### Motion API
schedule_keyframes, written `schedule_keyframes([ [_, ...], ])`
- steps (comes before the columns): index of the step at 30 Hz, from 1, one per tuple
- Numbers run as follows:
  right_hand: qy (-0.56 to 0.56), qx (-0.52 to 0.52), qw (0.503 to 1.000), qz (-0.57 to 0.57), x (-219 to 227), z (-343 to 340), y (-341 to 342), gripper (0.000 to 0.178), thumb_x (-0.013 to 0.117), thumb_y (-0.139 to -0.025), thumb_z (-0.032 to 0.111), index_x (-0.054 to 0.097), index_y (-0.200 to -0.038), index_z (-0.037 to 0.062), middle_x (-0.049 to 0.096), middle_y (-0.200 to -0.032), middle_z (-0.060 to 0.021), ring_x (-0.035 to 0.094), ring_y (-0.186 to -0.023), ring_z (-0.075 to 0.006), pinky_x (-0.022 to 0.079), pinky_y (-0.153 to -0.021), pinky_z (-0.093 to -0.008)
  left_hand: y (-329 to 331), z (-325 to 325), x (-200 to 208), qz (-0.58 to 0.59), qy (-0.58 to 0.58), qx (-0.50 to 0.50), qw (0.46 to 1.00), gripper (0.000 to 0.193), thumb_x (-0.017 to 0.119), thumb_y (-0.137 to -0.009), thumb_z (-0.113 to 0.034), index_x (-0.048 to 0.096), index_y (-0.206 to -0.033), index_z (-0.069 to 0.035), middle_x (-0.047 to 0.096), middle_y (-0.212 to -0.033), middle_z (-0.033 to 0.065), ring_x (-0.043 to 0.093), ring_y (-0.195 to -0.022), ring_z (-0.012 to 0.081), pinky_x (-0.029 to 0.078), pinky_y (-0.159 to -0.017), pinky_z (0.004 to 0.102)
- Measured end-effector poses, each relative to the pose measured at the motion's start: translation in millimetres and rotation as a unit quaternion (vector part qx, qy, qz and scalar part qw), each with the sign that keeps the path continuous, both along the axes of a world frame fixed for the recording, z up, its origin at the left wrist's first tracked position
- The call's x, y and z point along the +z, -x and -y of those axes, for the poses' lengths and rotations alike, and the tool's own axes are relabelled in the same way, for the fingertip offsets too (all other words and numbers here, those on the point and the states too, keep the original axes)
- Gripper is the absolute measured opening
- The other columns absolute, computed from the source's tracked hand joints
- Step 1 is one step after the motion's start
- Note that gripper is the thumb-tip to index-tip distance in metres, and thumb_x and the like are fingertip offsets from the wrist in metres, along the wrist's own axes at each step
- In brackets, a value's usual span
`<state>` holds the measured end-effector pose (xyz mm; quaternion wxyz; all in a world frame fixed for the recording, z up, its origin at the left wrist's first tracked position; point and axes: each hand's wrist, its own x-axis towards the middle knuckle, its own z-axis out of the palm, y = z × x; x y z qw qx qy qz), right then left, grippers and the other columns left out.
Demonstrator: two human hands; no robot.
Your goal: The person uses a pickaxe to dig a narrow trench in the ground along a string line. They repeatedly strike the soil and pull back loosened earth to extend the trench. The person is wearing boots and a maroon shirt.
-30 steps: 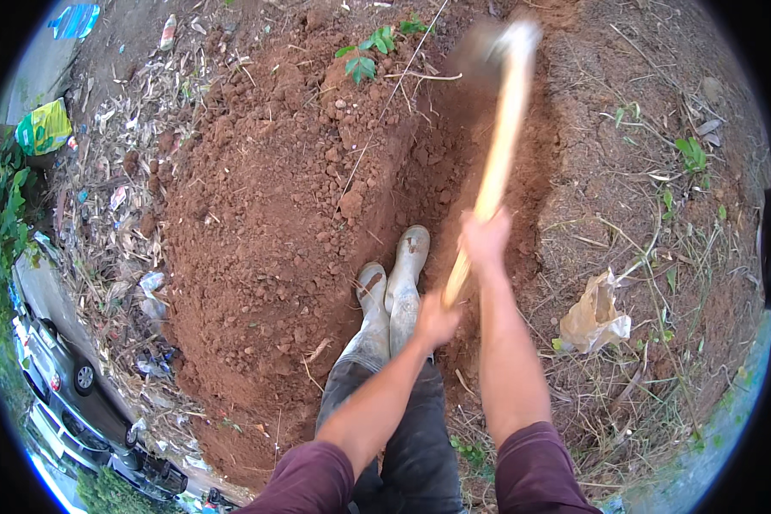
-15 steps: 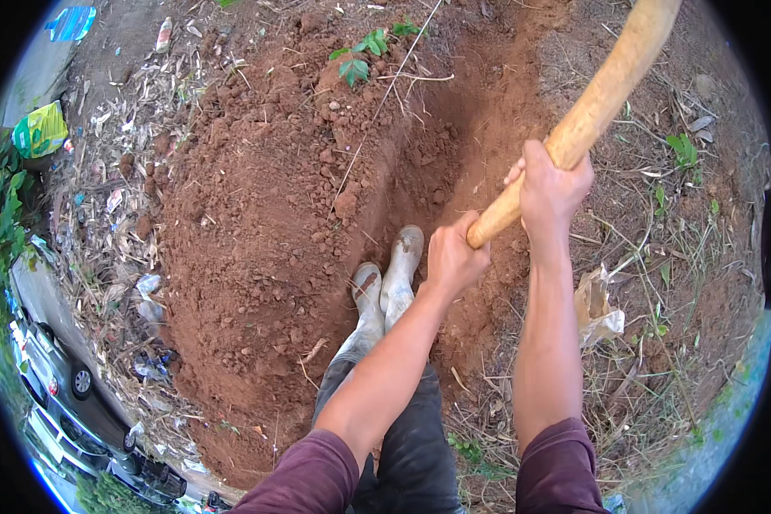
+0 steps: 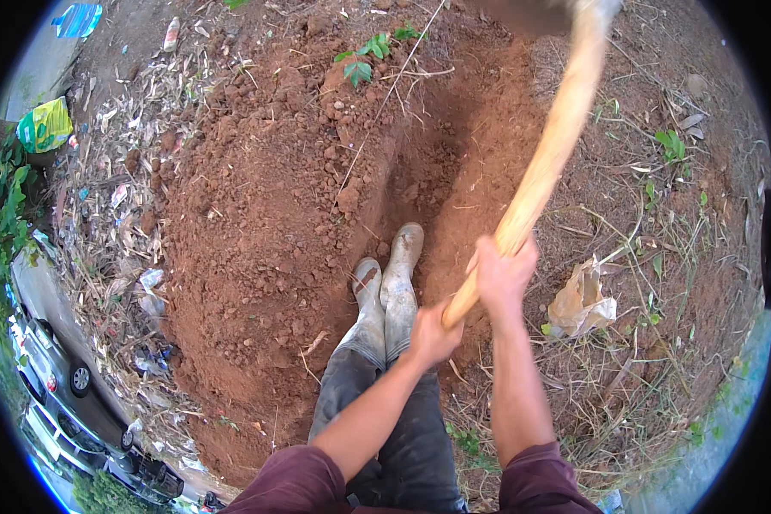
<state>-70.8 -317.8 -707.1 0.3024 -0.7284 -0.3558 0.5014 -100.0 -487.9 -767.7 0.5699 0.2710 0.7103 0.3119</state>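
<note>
Both my hands are wrapped round the pale wooden handle of a hoe (image 3: 550,150). My left hand (image 3: 435,336) is closed at the butt end, just beside my right knee. A little higher up the shaft, my right hand (image 3: 507,278) is closed too. From there the handle slants away to the upper right. Its dark, blurred blade (image 3: 527,12) hangs over the far part of the trench (image 3: 441,163) and is partly cut off by the top of the view. My muddy light boots (image 3: 399,265) stand together in the trench's near part.
Loose red soil (image 3: 240,231) is heaped left of the trench, with a thin string (image 3: 385,107) stretched along it. A torn brown bag (image 3: 581,300) lies among dry stalks on the right. Litter and a yellow-green bag (image 3: 44,127) lie left; parked cars (image 3: 56,368) stand beyond.
My hands have drawn down and leftward, closer to my legs, both still gripping the handle. The hoe stands steeper, and its blade has come into view at the top.
</note>
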Motion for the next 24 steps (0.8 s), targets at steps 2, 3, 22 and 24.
schedule_keyframes([
  [2, -0.106, 0.001, 0.994, -0.013, -12, -53, 13, 0.026, 0.066, -0.084, -0.002, 0.051, -0.105, -0.0055, 0.060, -0.070, -0.0088, 0.058, -0.048, -0.0159, 0.048, -0.042, -0.0320, 18, -72, -37, -0.015, -0.090, 0.013, 0.996, 0.017, 0.071, -0.083, -0.011, 0.067, -0.098, -0.006, 0.067, -0.083, 0.0274, 0.067, -0.084, 0.0475, 0.055, -0.072, 0.0500],
  [3, -0.165, -0.012, 0.986, -0.031, -20, -73, 22, 0.025, 0.066, -0.084, -0.001, 0.052, -0.104, -0.0055, 0.061, -0.070, -0.0101, 0.058, -0.048, -0.0159, 0.048, -0.043, -0.0320, 29, -108, -51, -0.014, -0.112, 0.024, 0.993, 0.016, 0.070, -0.083, -0.010, 0.066, -0.097, -0.006, 0.067, -0.082, 0.0277, 0.066, -0.082, 0.0477, 0.055, -0.070, 0.0479],
  [22, -0.089, -0.019, 0.995, 0.044, 84, -6, 46, 0.031, 0.065, -0.089, -0.001, 0.048, -0.114, -0.0065, 0.062, -0.073, -0.0113, 0.061, -0.053, -0.0160, 0.049, -0.046, -0.0311, 38, -35, 42, 0.041, -0.095, 0.011, 0.995, 0.016, 0.068, -0.082, -0.006, 0.065, -0.098, -0.005, 0.068, -0.083, 0.0255, 0.066, -0.084, 0.0480, 0.054, -0.069, 0.0469],
  [24, -0.238, -0.009, 0.971, 0.027, 83, -64, 52, 0.022, 0.065, -0.088, -0.004, 0.049, -0.103, -0.0039, 0.062, -0.064, -0.0103, 0.060, -0.051, -0.0163, 0.050, -0.046, -0.0314, 59, -125, 35, 0.035, -0.150, 0.010, 0.988, 0.011, 0.067, -0.079, -0.002, 0.058, -0.087, -0.003, 0.064, -0.072, 0.0225, 0.066, -0.065, 0.0382, 0.051, -0.063, 0.0431],
])
